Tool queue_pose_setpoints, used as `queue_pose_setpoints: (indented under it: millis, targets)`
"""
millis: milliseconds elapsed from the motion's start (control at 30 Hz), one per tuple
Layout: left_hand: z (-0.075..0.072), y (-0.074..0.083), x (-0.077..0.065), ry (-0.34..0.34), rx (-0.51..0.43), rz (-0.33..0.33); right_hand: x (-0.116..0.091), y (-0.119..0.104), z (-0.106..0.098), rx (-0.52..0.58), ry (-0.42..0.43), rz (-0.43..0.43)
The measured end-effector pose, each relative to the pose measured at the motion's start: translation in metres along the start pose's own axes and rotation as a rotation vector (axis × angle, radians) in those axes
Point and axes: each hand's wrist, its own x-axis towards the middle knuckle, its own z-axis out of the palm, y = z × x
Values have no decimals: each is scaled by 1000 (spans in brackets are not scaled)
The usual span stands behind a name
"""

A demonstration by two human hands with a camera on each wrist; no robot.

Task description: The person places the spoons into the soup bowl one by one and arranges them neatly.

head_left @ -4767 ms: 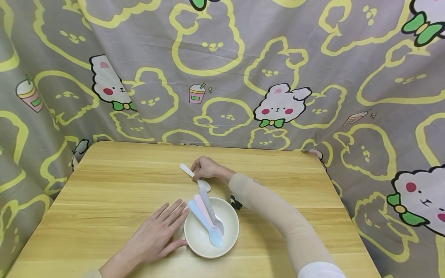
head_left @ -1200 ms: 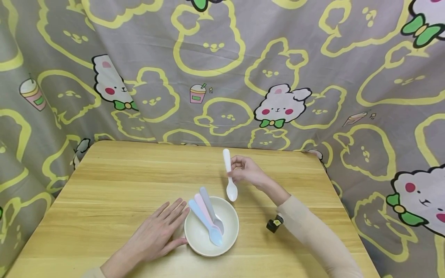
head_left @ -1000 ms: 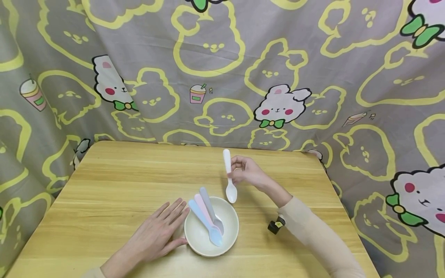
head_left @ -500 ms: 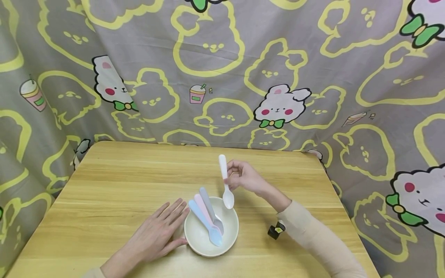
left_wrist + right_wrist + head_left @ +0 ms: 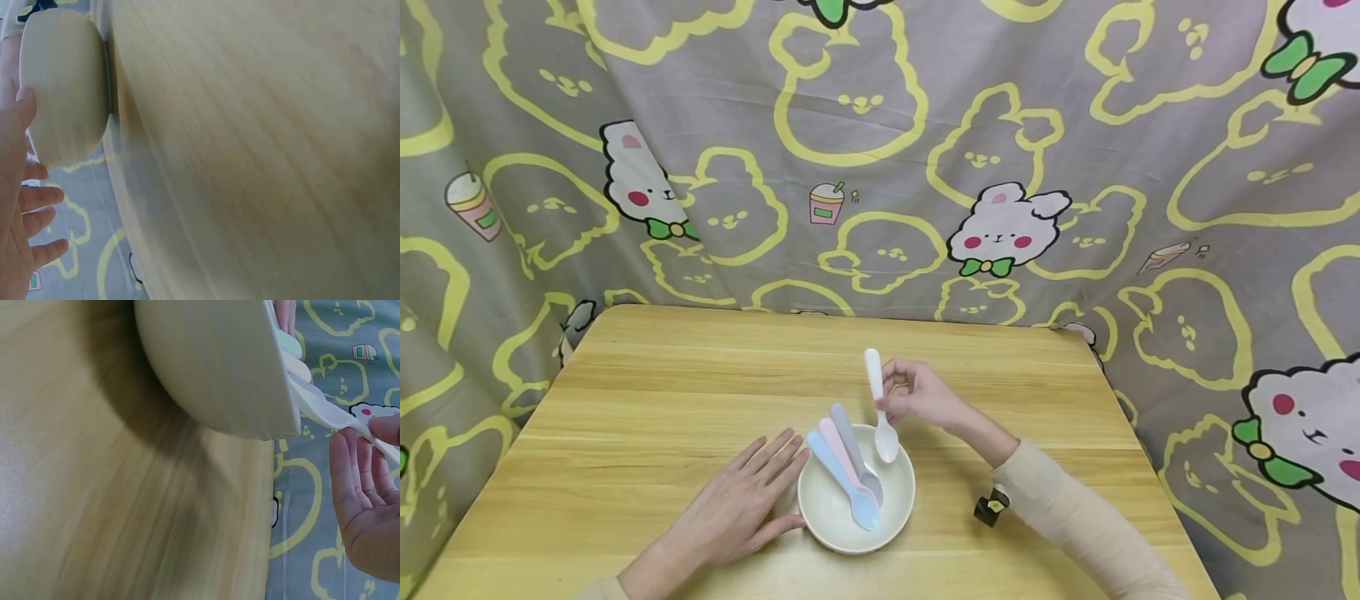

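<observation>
A cream bowl [image 5: 835,529] stands near the front of the table. Blue [image 5: 829,457], pink [image 5: 827,430] and grey [image 5: 842,423] spoons lean in it side by side, handles over the far-left rim. My right hand [image 5: 925,398] pinches a white spoon [image 5: 873,371] between thumb and fingers. That spoon's tip hangs over the bowl's far-right inside, its handle pointing up and away. In the right wrist view the white spoon [image 5: 325,412] reaches past the bowl's rim. My left hand [image 5: 741,504] rests beside the bowl, fingers straight, with the thumb at the bowl's side [image 5: 69,94].
The wooden table [image 5: 662,400] reaches back to a grey curtain [image 5: 865,100] with yellow cartoon outlines. A black wrist device [image 5: 991,505] hangs below the right sleeve [image 5: 1067,517].
My right hand has picked the white spoon up off the table, swung it right, then brought it back left and nearer over the bowl. The left hand and bowl stay put.
</observation>
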Motion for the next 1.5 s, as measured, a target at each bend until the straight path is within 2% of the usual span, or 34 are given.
queue_pose_setpoints:
  millis: [333, 800, 1100, 1300, 1500]
  targets:
    - [2, 0, -1, 5, -10, 6, 1, 6, 6, -26, -19, -4]
    - [1, 2, -2, -7, 2, -13, 3, 12, 9, -50, -14, -10]
    - [1, 1, -2, -6, -6, -10, 8, 23, 13, -90, 1, -2]
    - [1, 1, -2, -9, -5, -9, 9, 27, 14, -129, -7, -3]
    - [1, -1, -1, -9, -8, -3, 8, 24, 16, -222, -28, -39]
